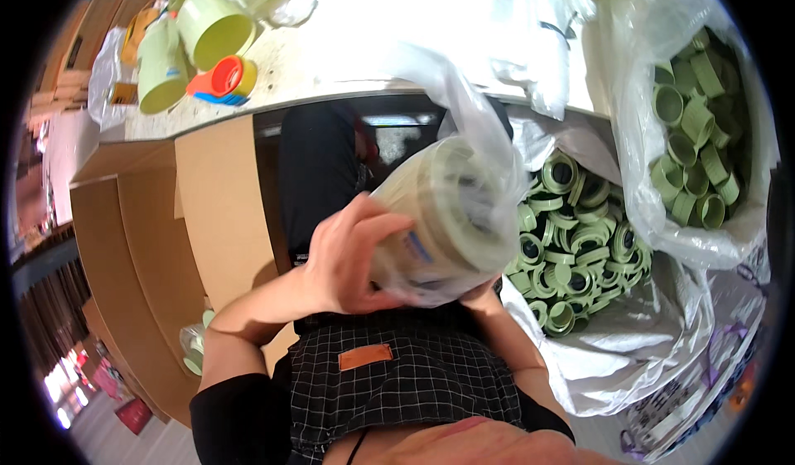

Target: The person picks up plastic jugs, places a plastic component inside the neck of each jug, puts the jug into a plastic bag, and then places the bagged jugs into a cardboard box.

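Above my lap I hold a pale green cylindrical container [418,216] inside a clear plastic bag [468,92]. It is tilted, and the loose end of the bag stands up beyond it. My left hand [356,254] grips the near left side, fingers spread round the wall through the plastic. At the lower right side, my right hand [479,293] supports the container; most of its fingers are hidden behind the bag. A small blue mark shows on the wall. Motion blurs the bag and the container's rim.
An open cardboard box [141,250] stands at my left, with bagged green pieces inside. Right of me, a white sack [613,357] holds many green lids [580,250], and a plastic-lined bin holds green rings [696,134]. Green cups [211,30] and coloured scoops [228,76] sit on the table.
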Demonstrator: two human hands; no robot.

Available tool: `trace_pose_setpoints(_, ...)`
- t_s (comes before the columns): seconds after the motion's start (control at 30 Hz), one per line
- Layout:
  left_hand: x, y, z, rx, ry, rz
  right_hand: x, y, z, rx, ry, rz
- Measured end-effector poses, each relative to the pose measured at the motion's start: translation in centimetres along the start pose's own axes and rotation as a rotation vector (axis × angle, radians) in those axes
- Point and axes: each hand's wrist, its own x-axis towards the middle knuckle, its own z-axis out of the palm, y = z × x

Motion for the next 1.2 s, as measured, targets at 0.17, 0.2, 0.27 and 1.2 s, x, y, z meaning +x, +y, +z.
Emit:
trace_pose_setpoints(0.17, -13.2, -4.0, 0.0, 0.259, 0.143, -0.362, -0.6, 1.2, 1.9, -0.531, -0.767, -0.003)
trace_pose_setpoints(0.2, -13.8, -4.6, 0.8, 0.275, 0.234, -0.370, 0.0, 1.0, 3.3, -0.567, -0.885, -0.010)
trace_pose_setpoints(0.27, -14.0, -3.4, -0.2, 0.327, 0.397, -0.372, 1.6, -0.3, 6.7, -0.248, -0.977, 0.195)
trace_pose_setpoints(1.2, -46.7, -17.0, -29.3, 0.918, 0.100, -2.072, 1.3, -3.6, 12.4, -0.134, -0.895, 0.578)
